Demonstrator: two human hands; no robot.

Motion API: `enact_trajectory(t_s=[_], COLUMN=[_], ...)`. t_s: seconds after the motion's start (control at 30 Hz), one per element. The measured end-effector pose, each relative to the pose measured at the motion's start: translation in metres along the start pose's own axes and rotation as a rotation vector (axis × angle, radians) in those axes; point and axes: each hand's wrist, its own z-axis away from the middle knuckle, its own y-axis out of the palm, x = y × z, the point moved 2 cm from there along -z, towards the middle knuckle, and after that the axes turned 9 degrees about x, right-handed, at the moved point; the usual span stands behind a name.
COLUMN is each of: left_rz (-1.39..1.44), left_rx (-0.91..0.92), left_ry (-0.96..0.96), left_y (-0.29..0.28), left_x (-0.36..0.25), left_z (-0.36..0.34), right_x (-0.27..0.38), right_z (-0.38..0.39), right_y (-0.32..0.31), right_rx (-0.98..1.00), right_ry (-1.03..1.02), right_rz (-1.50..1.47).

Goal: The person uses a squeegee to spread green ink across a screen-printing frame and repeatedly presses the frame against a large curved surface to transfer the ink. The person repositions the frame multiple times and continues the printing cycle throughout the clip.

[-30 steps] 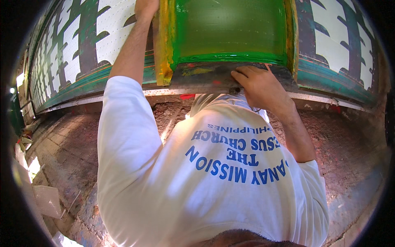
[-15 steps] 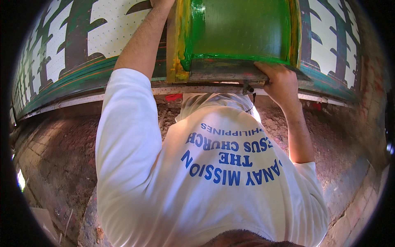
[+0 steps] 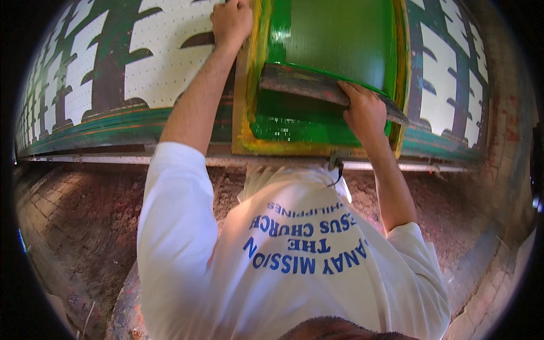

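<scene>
A screen printing frame (image 3: 245, 127), its wooden border smeared yellow and green, lies on the long table in front of me. Wet green ink (image 3: 272, 126) coats its mesh. Across the mesh slants a dark, wide-bladed squeegee (image 3: 303, 85), its left end farther from me than its right. My right hand (image 3: 365, 110) grips the squeegee toward its right end, fingers over the far side. At the frame's far left side, my left hand (image 3: 231, 24) is closed on the border; its fingertips are partly hidden.
White printed panels with dark shapes (image 3: 167, 51) stretch along the table to the left, and more panels (image 3: 439, 73) lie to the right. A small metal clamp (image 3: 339, 158) sits at the frame's near edge. Rough brown floor (image 3: 79, 215) spreads below the table.
My right hand has pushed the squeegee from the frame's near end up onto the mesh, and it now slants. The frame and left hand appear lower in view.
</scene>
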Motion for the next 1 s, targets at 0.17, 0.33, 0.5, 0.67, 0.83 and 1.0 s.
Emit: enact_trajectory(t_s=[0.17, 0.33, 0.5, 0.67, 0.83, 1.0], left_rz=[0.191, 0.133, 0.047, 0.015, 0.010, 0.004], left_rx=[0.022, -0.003, -0.030, -0.002, -0.012, 0.004], left_ry=[0.045, 0.028, 0.029, 0.122, 0.105, 0.068], left_y=[-0.011, -0.018, -0.021, -0.024, -0.025, -0.026], left_x=[-0.004, -0.015, -0.022, -0.025, -0.028, -0.030], left_z=[0.002, 0.007, 0.013, 0.015, 0.018, 0.016], right_x=[-0.042, -0.088, -0.124, -0.156, -0.173, -0.172], right_z=[-0.122, -0.249, -0.356, -0.399, -0.438, -0.451], right_y=[-0.016, -0.037, -0.052, -0.085, -0.098, -0.086], right_rx=[0.037, -0.013, -0.045, -0.035, 0.070, 0.155], right_ry=[0.064, 0.054, 0.032, -0.118, -0.117, -0.220], right_rz=[0.075, 0.152, 0.156, 0.098, -0.003, 0.068])
